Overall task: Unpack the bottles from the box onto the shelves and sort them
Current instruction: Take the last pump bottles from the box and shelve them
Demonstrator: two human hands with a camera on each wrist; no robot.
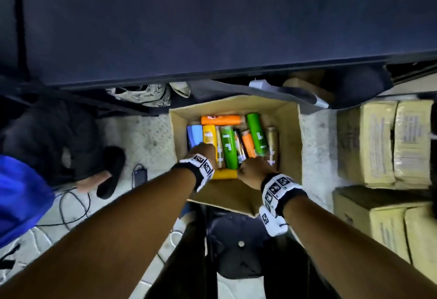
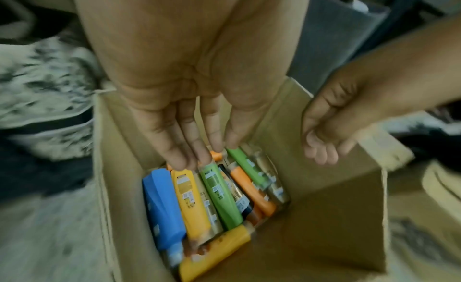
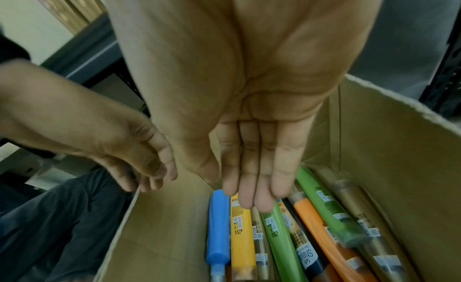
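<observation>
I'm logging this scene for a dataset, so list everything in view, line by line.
box: 1, brown, open on floor
blue bottle: 1, box's left
yellow bottles: 2, in box
green bottles: 2, in box
orange bottles: at least 2, in box
cartons: several, tan, at right
shelf: 1, dark, above box
sandal: 1, black, on floor at left
left hand: open, over bottles
right hand: open, over bottles

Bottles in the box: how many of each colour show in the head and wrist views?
Blue bottle: 1
Yellow bottles: 2
Green bottles: 2
Orange bottles: 2
Gold bottles: 2
Dark bottle: 1
Total: 10 in sight; any lying underneath are hidden.
</observation>
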